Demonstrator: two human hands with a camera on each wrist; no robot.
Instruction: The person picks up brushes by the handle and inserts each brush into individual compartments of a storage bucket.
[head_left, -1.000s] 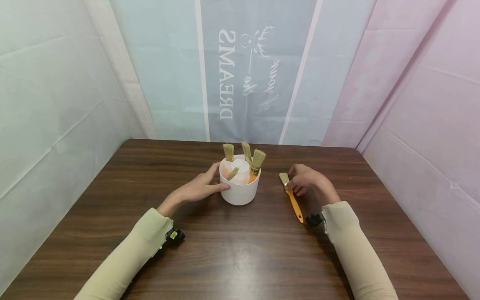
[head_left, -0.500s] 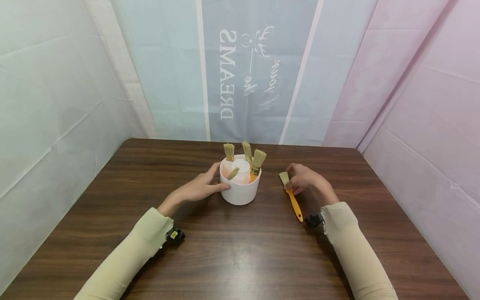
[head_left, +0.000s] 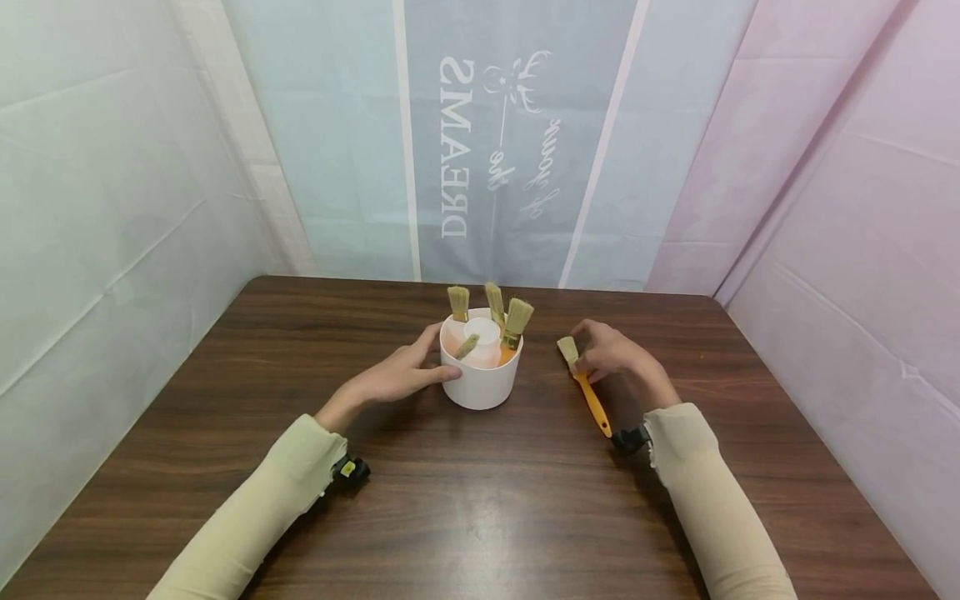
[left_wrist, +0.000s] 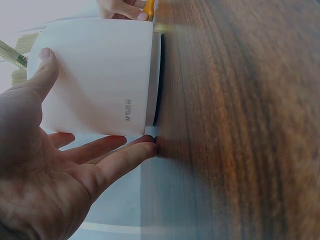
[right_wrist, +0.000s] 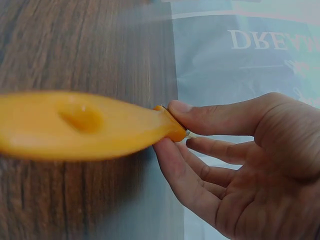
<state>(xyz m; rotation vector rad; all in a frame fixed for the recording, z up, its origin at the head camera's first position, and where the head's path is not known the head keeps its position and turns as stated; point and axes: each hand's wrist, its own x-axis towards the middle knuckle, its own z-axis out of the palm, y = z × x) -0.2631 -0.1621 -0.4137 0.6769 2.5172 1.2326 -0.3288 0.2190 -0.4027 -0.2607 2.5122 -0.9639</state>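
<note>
A white round brush holder (head_left: 478, 388) stands mid-table, with several bristle brushes (head_left: 517, 318) sticking up out of it, bristles upward. My left hand (head_left: 393, 373) rests against its left side, thumb on the front wall near the rim. In the left wrist view the fingers (left_wrist: 122, 162) lie fairly straight along the wall. To the right of the holder, my right hand (head_left: 611, 354) pinches a paintbrush (head_left: 592, 406) with a yellow handle, just below its ferrule. Its pale bristles (head_left: 567, 350) point away from me, and the handle end (right_wrist: 50, 125) points back toward the right wrist camera.
The dark wood-grain table (head_left: 480, 500) stretches around both hands. A printed cloth (head_left: 495, 150) hangs behind its far edge, and pale cloth walls (head_left: 862, 250) close off both sides. A black wrist camera (head_left: 628, 439) sits by the right cuff, close to the handle end.
The right hand's fingers have drawn in on the paintbrush, which has shifted slightly away from me, its handle end swinging a little to the right. The left hand and holder stay put.
</note>
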